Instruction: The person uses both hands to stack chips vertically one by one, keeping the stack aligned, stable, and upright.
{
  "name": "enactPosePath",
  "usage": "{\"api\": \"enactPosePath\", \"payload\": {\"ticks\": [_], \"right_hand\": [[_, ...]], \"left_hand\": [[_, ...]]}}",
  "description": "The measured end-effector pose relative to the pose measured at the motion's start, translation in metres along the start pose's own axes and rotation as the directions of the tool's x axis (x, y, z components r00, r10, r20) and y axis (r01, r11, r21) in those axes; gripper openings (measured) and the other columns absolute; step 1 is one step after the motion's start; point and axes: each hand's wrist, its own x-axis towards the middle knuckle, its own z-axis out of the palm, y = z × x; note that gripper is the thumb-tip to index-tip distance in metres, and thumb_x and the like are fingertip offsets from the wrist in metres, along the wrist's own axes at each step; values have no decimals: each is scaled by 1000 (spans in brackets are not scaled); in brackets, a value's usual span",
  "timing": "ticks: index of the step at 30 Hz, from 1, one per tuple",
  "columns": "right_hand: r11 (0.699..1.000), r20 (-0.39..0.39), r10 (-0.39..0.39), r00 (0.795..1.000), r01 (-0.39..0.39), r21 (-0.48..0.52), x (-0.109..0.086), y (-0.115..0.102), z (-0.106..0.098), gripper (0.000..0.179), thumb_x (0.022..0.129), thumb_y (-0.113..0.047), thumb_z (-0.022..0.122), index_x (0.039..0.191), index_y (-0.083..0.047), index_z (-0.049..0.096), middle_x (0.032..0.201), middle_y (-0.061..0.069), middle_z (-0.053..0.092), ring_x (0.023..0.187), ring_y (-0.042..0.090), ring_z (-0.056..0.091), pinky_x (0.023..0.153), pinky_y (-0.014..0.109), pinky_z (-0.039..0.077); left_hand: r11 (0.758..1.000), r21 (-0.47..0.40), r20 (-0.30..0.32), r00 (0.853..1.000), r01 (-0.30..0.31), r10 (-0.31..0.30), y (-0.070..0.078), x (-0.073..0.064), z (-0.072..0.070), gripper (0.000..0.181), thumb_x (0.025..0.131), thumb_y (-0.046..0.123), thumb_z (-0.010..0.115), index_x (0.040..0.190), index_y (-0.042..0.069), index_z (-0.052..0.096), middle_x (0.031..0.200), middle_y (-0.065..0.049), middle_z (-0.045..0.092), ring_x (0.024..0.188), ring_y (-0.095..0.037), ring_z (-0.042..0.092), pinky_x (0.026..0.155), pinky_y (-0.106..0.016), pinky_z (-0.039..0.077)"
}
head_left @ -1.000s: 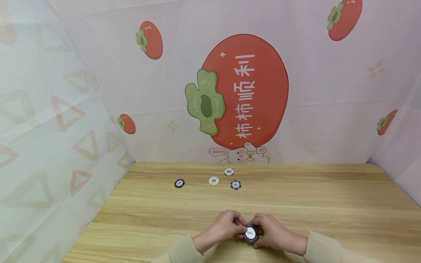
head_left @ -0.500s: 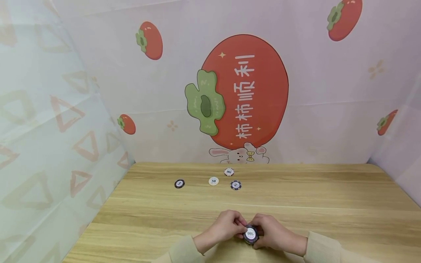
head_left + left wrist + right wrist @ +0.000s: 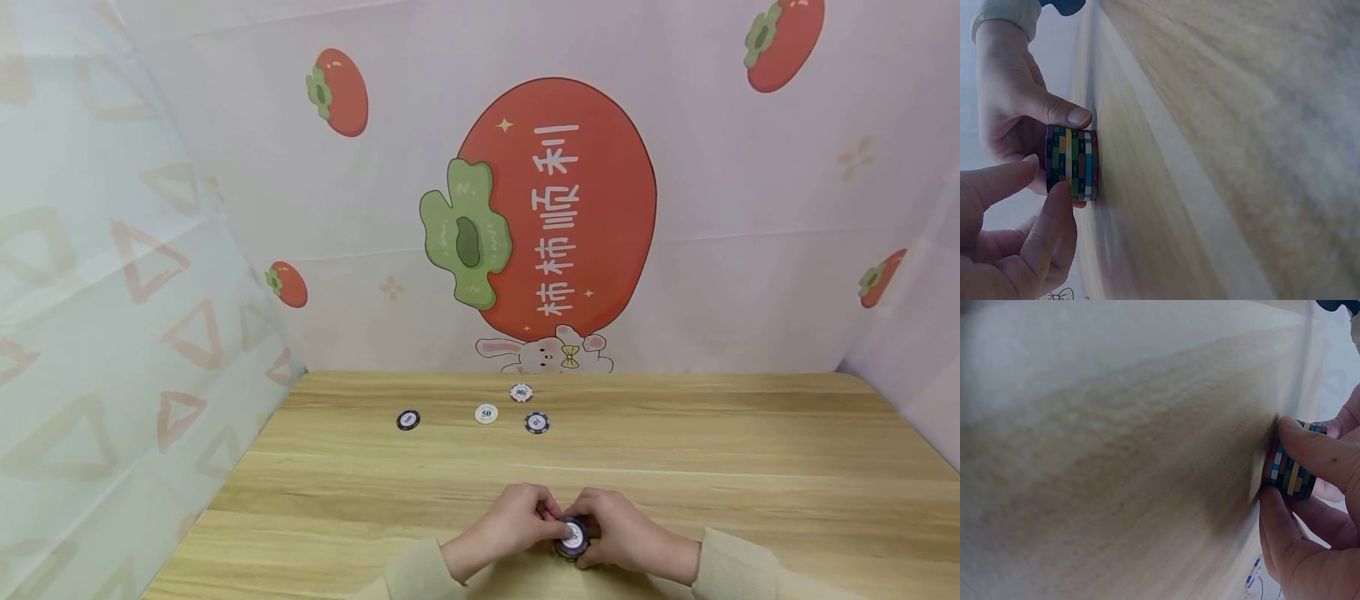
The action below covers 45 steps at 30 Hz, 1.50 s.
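Note:
A short stack of poker chips in mixed edge colours stands on the wooden table near its front. Across its sides my right hand grips it between thumb and fingers, low by the tabletop in the right wrist view. From the other side comes my left hand, its thumb over the dark top chip and its curled fingers at the stack's upper edge. That thumb covers part of the printed number. Sidelong in the left wrist view, the stacked chips show green, yellow, blue and orange edge bands.
Several loose chips lie flat toward the back of the table: a black one, a pale chip marked 50, a white one and a dark blue one. Behind stands a printed cloth backdrop.
My left thumb has slid right, from the top chip's edge onto its face. The right hand and the loose chips stay where they were.

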Motion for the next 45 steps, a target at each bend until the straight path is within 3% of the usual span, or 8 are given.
{"api": "enactPosePath", "payload": {"ticks": [6,17,20,25,30,37,40,45], "right_hand": [[1000,3,9,1000,-9,-4,0,-1,-1,39,56,-11,84,90,-5,67,84,-10,58,79,1,53,70,22,47],[990,68,75,995,-82,112,3,-2,-4,38,57,-7,84,90,-5,65,86,-8,55,81,2,54,71,20,49],[989,71,82,994,-90,115,3,-1,-4,38,57,-7,84,90,-6,65,86,-9,55,81,2,54,71,20,49],[989,60,89,994,-96,112,3,-1,-3,38,56,-7,84,90,-7,65,86,-9,55,81,2,55,71,20,49],[987,61,95,994,-102,124,3,0,-3,39,56,-5,84,90,-6,65,86,-8,56,81,2,55,71,20,49],[985,73,102,992,-111,131,3,-1,-4,38,57,-5,83,91,-7,65,87,-7,56,82,3,55,71,20,48],[987,62,95,993,-102,123,3,-1,-3,39,56,-6,84,90,-7,65,87,-8,56,81,3,55,71,20,48],[989,52,96,994,-101,106,2,-2,-2,39,56,-7,84,90,-8,65,86,-9,56,81,3,55,71,21,48]], "left_hand": [[1000,21,-1,1000,-10,10,-2,5,-4,14,74,12,73,71,4,63,60,7,54,52,0,43,47,-15,37],[960,273,52,998,-60,47,-15,25,-40,11,78,15,70,77,7,63,66,7,56,57,-2,48,55,-17,42],[921,375,99,993,-104,71,-19,29,-53,9,80,16,69,80,8,64,69,8,56,62,-2,49,60,-18,44],[814,548,146,981,-190,131,-26,35,-72,12,81,17,68,86,7,64,76,4,59,69,-5,52,65,-19,45],[736,650,135,982,-188,132,-32,36,-87,14,82,17,67,90,6,62,83,-1,61,74,-11,56,67,-25,47],[748,638,99,982,-186,159,-49,42,-107,13,80,8,66,89,1,59,84,-8,60,77,-18,57,69,-31,48],[723,655,96,973,-220,209,-62,46,-114,15,82,12,65,90,2,58,86,-8,60,78,-18,58,68,-31,48],[735,669,25,992,-108,122,-58,42,-124,19,80,6,64,97,-1,60,95,-13,61,88,-27,60,76,-39,48]]}}
